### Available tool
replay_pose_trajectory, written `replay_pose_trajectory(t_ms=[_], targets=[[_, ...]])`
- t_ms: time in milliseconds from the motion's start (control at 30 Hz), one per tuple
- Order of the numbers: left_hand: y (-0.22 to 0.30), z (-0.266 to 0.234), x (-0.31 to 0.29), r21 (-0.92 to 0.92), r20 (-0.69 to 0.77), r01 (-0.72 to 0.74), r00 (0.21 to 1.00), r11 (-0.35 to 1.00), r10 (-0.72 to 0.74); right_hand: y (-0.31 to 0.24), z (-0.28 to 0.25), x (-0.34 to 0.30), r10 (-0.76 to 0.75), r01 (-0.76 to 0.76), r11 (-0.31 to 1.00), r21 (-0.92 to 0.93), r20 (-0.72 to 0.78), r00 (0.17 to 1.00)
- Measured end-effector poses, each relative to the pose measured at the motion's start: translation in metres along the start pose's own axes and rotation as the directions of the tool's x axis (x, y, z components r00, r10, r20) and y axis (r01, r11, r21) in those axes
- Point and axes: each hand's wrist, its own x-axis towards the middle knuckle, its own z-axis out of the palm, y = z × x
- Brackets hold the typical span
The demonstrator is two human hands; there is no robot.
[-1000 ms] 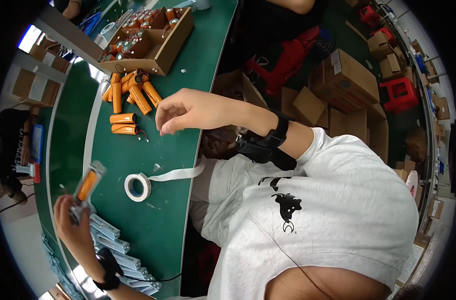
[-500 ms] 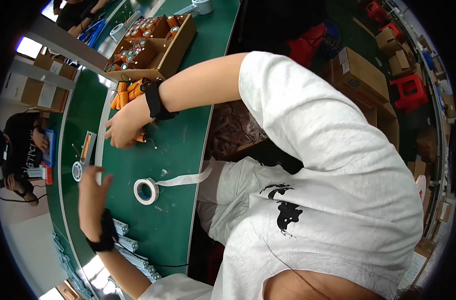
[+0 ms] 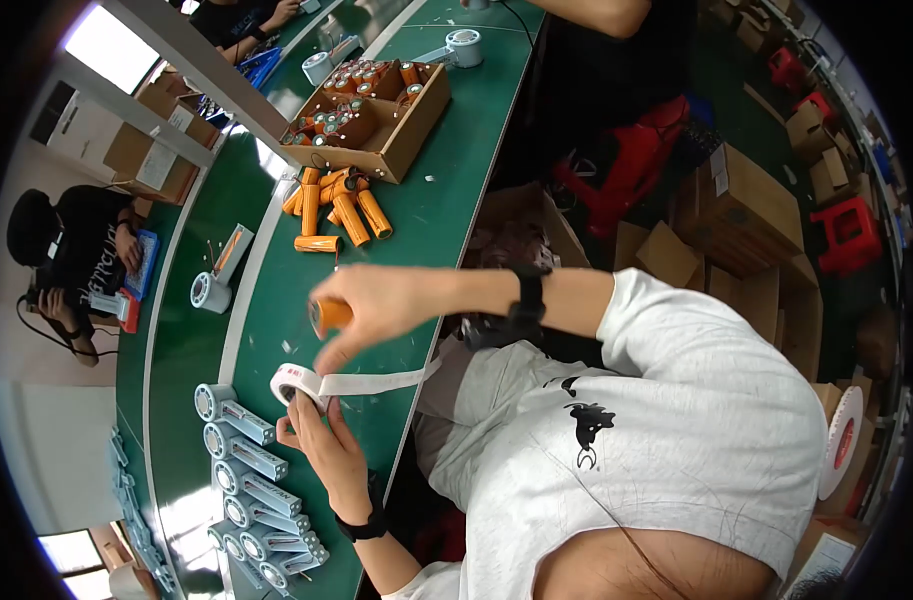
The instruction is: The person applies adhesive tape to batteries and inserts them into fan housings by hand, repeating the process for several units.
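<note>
My right hand (image 3: 381,305) is closed round an orange cylindrical battery (image 3: 331,315), held just above the tape. Below it in the view, my left hand (image 3: 326,445) grips a roll of white tape (image 3: 294,382), with fingers at its core. A loose strip of tape (image 3: 376,382) runs from the roll rightward to the table edge, by my lap. The right thumb points down close to this strip; whether it touches cannot be made out. Farther up lies a pile of orange batteries (image 3: 346,210) on the green table (image 3: 276,300).
A cardboard box (image 3: 406,135) of batteries stands beyond the pile. Several light-blue devices with round heads (image 3: 251,440) lie in a row at lower left; another (image 3: 211,290) lies farther left. Co-workers sit across the table and at the top. Red stools (image 3: 846,235) and cartons (image 3: 746,200) stand at right.
My right hand has come down from the pile carrying a battery. My left hand, open and raised before, has moved right and taken hold of the tape roll. The view has shifted.
</note>
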Motion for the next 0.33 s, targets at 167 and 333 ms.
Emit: replay_pose_trajectory(t_ms=[167,333], targets=[[0.031,-0.017,0.01,-0.733,-0.216,0.117,0.895,0.67,-0.391,0.0,0.055,-0.047,0.175,-0.161,0.943,0.292,-0.023,0.984],[-0.011,-0.039,-0.024,-0.949,-0.181,-0.014,0.842,0.314,-0.509,0.001,0.052,-0.065,0.283,-0.298,0.919,0.26,0.094,0.955]])
